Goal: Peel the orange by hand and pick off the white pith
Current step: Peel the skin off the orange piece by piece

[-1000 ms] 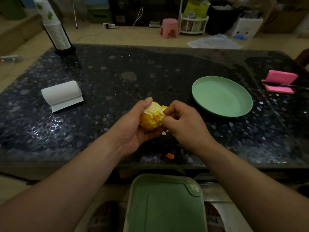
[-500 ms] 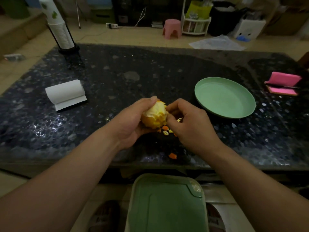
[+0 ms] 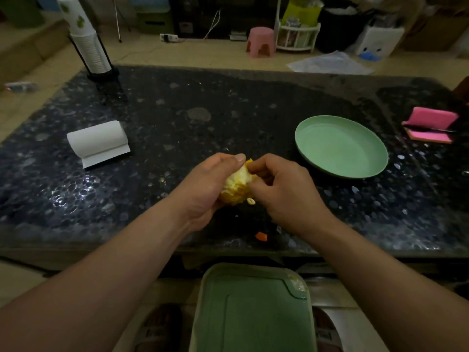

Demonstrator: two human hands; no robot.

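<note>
Black pebbled table [image 3: 228,110], tan floor [image 3: 203,54] beyond — left grip [image 3: 205,184] cups orange [image 3: 237,184], right grip [image 3: 286,189] pinches it.

No writing, brand, number or label can be read anywhere. The nearest to a sign are green leaf prints on the cups [image 3: 80,22] and two dark dots above a blue patch on the white box [image 3: 378,44] on the floor; neither shows letters.
</note>
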